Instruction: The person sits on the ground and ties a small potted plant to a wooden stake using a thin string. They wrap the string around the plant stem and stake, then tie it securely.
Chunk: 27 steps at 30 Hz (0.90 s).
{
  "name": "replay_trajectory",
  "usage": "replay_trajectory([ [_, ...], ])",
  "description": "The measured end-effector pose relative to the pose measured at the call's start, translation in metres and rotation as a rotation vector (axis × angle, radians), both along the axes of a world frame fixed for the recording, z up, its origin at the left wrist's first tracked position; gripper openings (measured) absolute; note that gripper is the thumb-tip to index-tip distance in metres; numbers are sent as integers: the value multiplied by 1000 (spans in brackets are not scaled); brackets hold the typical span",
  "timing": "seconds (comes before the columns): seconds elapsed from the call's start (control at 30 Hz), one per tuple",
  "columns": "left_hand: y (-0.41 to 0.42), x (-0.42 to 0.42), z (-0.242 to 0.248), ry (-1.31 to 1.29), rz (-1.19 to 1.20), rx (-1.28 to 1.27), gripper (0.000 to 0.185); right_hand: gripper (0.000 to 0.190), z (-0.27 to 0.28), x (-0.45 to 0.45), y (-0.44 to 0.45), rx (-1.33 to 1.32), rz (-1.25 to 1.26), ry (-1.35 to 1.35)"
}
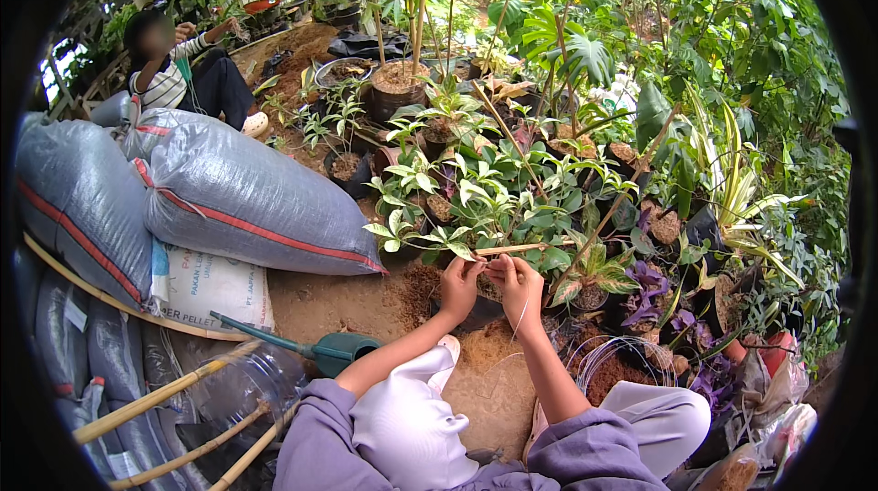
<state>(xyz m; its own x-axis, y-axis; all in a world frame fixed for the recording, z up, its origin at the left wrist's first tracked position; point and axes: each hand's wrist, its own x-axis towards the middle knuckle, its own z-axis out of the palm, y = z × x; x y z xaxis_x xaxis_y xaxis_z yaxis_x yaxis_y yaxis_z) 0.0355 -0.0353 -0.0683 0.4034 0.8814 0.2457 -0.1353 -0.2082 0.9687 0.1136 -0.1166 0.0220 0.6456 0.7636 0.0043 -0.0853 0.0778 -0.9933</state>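
Observation:
My left hand point(459, 289) and my right hand point(514, 287) meet in front of me, just below a thin bamboo stick point(525, 248) that lies across green leaves. Fingertips of both hands are pinched at the stick's left end. A thin wire or string point(523, 316) hangs from my right hand past the wrist. What exactly lies between the fingertips is too small to tell. Right beyond the hands grow potted plants with pale green leaves point(461, 241). To the right of my right forearm lies a loose coil of thin wire or string point(621, 341) over brown soil.
Stuffed grey sacks point(254, 193) with red stripes fill the left side. A green watering can point(336, 352) stands by my left forearm, near bamboo poles point(171, 391). A person point(185, 73) sits at the upper left. Potted plants, upright stakes and purple-leaved plants point(645, 292) crowd the right.

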Motion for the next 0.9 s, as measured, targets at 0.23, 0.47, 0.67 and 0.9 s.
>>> replay_trajectory([
  [0.23,1,3,-7,-149,-46,-125,6,22,-25,-38,-23,-5,-196,-431],
  [0.47,9,-3,-8,-141,-100,-200,9,14,-46,-52,-24,90,-195,-507],
  [0.67,13,-10,-2,-91,-107,-176,6,42,-48,7,-16,-8,66,-217],
  [0.9,21,-17,3,58,-86,17,9,37,-31,48,20,-318,470,21],
])
